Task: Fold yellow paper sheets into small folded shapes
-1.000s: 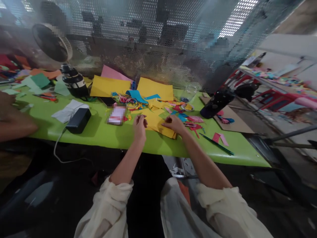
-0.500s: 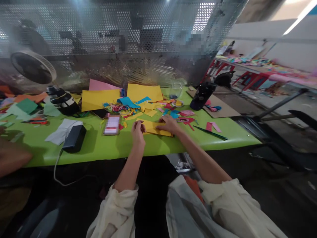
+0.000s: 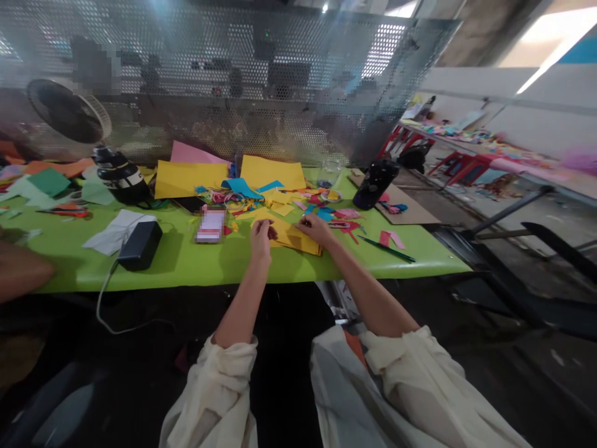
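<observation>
A small stack of yellow paper (image 3: 293, 238) lies near the front edge of a green table (image 3: 186, 264). My left hand (image 3: 261, 239) rests at its left end with fingers curled in a pinch on the paper's edge. My right hand (image 3: 316, 229) lies on the stack's top right, fingers bent and pressing on it. Coloured paper scraps (image 3: 298, 202) in blue, pink, red and yellow are heaped just behind both hands.
Larger yellow sheets (image 3: 186, 179) and a pink sheet lie at the back by a perforated metal screen. A black box (image 3: 140, 244) with a cable, white paper, a dark bottle (image 3: 369, 184), a green pencil (image 3: 387, 249), a fan (image 3: 69, 115). Another person's arm (image 3: 21, 274) at left.
The view has shifted a little; both hands stay on the yellow stack, the left fingers still pinched at its edge, the right hand lifted slightly off the paper's far side.
</observation>
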The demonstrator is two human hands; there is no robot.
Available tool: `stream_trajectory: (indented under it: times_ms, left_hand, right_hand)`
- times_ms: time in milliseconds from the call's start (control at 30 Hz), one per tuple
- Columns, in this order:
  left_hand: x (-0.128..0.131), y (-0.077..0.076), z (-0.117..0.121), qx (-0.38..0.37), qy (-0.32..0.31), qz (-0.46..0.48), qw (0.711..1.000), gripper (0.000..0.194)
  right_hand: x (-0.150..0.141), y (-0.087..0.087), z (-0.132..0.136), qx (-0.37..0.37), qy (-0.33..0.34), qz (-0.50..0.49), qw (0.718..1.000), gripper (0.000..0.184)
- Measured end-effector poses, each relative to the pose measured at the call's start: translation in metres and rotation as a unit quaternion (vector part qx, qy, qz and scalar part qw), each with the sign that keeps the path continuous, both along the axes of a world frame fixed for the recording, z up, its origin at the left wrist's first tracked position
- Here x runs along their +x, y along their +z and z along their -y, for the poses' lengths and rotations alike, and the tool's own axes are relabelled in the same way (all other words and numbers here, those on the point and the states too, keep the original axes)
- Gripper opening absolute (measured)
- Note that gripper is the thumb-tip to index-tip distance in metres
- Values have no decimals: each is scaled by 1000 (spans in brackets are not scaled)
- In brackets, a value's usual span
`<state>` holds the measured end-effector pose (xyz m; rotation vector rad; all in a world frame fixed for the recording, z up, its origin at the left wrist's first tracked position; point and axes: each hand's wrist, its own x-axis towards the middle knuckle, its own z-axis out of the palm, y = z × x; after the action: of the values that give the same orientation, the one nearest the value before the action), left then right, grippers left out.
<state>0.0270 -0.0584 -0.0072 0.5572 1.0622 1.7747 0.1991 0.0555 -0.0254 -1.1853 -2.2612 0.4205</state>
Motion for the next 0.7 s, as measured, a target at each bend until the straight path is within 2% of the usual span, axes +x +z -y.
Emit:
stream_trajectory:
  times_ms: [133, 533, 700]
  left_hand:
    - [0, -1, -1, 6, -3, -13, 1000, 17]
    - [1, -2, -2, 12, -12, -18, 1000, 17]
    - [2, -3, -3, 11, -14, -18, 1000, 16]
  right_hand:
    - [-3, 1, 4, 3, 9, 19, 1000, 41]
    - [0, 3, 6, 1, -13, 2, 1000, 33]
    - [-10, 2, 6, -3, -24, 6, 1000, 41]
